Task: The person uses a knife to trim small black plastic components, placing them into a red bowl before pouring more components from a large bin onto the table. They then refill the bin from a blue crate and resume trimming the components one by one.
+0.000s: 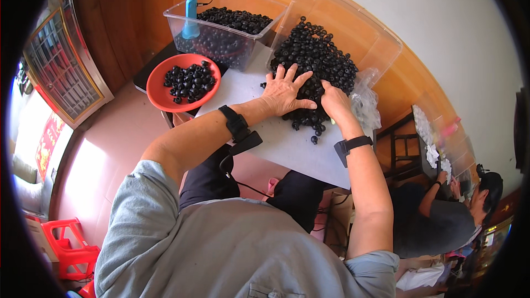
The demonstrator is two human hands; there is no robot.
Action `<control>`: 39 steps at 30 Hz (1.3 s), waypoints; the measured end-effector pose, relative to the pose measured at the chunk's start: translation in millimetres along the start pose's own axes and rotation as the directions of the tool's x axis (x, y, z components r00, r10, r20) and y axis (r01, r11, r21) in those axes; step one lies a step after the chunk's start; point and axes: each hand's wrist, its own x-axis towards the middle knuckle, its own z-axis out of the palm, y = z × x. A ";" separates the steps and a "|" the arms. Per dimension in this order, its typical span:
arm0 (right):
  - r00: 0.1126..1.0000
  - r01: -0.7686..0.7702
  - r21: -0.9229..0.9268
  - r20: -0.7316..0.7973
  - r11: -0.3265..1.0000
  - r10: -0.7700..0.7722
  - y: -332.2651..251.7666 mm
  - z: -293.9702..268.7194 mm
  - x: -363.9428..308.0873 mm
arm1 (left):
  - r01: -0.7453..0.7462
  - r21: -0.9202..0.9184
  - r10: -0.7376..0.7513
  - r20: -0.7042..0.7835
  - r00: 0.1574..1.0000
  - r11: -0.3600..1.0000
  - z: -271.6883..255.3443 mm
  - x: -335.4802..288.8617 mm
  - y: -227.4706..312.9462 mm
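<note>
A heap of small black bead-like pieces [314, 55] spills from a tilted clear plastic bin [359, 16] onto a pale tabletop [265, 138]. My left hand [284, 91] lies on the near left part of the heap, fingers spread and holding nothing. Close beside it, my right hand [335, 102] is curled at the heap's right edge, its index finger touching the pieces. A small pale-green bit shows under that hand; its other fingers and whatever they hold are hidden. Several loose pieces lie on the tabletop just below the hands.
At the left stands a red-orange bowl [156, 84] of black pieces. Behind it, a clear tub [243, 58] holds more, with a blue fan [191, 8] at its left end. Crumpled clear plastic [365, 105] lies right of my hand. Another person [436, 215] sits farther right.
</note>
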 end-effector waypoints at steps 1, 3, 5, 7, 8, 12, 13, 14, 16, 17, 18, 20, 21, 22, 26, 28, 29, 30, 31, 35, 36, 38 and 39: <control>1.000 0.000 0.006 -0.002 1.000 0.000 0.4 -0.1 -2.5 | -0.005 -0.023 0.005 0.004 1.000 1.000 0.3 -1.2 0.8; 1.000 0.019 -0.016 0.022 1.000 -0.019 0.9 -2.0 -10.0 | -0.012 -0.041 0.012 0.014 1.000 0.999 0.8 -4.3 3.3; 0.999 0.019 -0.021 0.032 1.000 -0.018 -0.6 -5.3 -18.0 | -0.025 -0.057 0.026 0.021 0.999 0.998 1.2 -7.9 6.2; 0.999 0.015 -0.026 0.041 1.000 -0.014 1.7 -5.6 -26.4 | -0.037 -0.057 0.038 0.019 0.999 0.998 0.9 -10.4 9.7; 1.000 0.011 -0.013 0.027 1.000 -0.010 5.8 -4.7 -30.0 | -0.045 -0.062 0.045 0.008 0.999 0.997 1.1 -11.6 11.2; 0.999 0.008 0.044 -0.038 0.999 -0.007 13.6 -8.7 -52.4 | -0.113 -0.058 0.108 -0.083 0.991 0.992 10.4 -18.4 7.9; 0.998 0.009 0.073 -0.056 0.997 -0.005 19.0 -6.3 -57.6 | -0.127 -0.047 0.123 -0.084 0.989 0.991 11.0 -20.0 9.7; 0.999 0.004 0.078 -0.053 0.997 0.000 20.6 -3.5 -63.8 | -0.142 -0.036 0.138 -0.085 0.987 0.989 11.4 -21.6 11.3; 1.000 -0.007 0.067 -0.011 0.998 0.008 22.1 -1.5 -75.8 | -0.157 -0.024 0.154 -0.086 0.984 0.987 11.0 -25.2 12.7; 1.000 -0.011 0.072 -0.008 0.997 0.012 22.9 -2.2 -80.9 | -0.171 -0.014 0.169 -0.093 0.981 0.985 10.7 -27.0 13.1; 0.999 -0.002 0.100 -0.040 0.995 0.007 23.3 -4.1 -85.3 | -0.171 -0.012 0.169 -0.088 0.982 0.985 9.8 -29.3 13.0; 0.998 0.005 0.134 -0.069 0.991 0.004 25.2 -9.3 -91.1 | -0.192 0.003 0.191 -0.092 0.977 0.981 7.8 -34.3 12.1; 0.997 0.016 0.133 -0.076 0.991 -0.006 27.4 -12.1 -93.9 | -0.194 0.005 0.194 -0.084 0.977 0.981 5.7 -36.8 12.7; 0.996 0.027 0.132 -0.083 0.991 -0.016 29.0 -13.4 -96.4 | -0.219 0.007 0.219 -0.076 0.973 0.976 3.5 -39.2 13.2; 0.999 0.044 0.093 -0.003 0.995 -0.044 32.3 -9.1 -111.9 | -0.259 0.054 0.261 -0.032 0.965 0.964 -5.2 -49.6 21.1; 0.994 0.084 0.084 -0.080 0.993 -0.078 34.8 -15.5 -120.5 | -0.259 0.074 0.261 -0.012 0.965 0.963 -8.3 -55.0 21.1; 0.986 0.108 0.077 -0.139 0.991 -0.097 35.8 -18.1 -125.4 | -0.270 0.067 0.272 -0.012 0.962 0.960 -9.4 -57.2 20.1; 0.986 0.109 0.082 -0.137 0.991 -0.097 36.7 -22.7 -131.4 | -0.282 0.059 0.283 -0.014 0.959 0.958 -11.0 -59.2 20.0; 0.979 0.130 0.073 -0.169 0.989 -0.116 38.2 -26.4 -136.8 | -0.280 0.062 0.281 -0.006 0.960 0.958 -13.3 -61.5 20.3; 0.967 0.157 0.018 -0.207 0.987 -0.150 51.3 -14.5 -155.6 | -0.318 0.056 0.318 0.008 0.948 0.947 -19.4 -74.1 21.2; 0.971 0.143 -0.036 -0.189 0.989 -0.147 55.6 -8.5 -160.5 | -0.338 0.075 0.339 -0.002 0.941 0.938 -20.3 -76.5 21.9; 0.967 0.150 -0.010 -0.206 0.989 -0.149 63.1 7.5 -164.1 | -0.341 0.082 0.342 0.004 0.940 0.937 -23.3 -80.4 22.1; 0.956 0.138 0.036 -0.266 0.990 -0.124 65.5 12.6 -164.1 | -0.340 0.088 0.341 0.002 0.940 0.936 -24.4 -81.4 22.4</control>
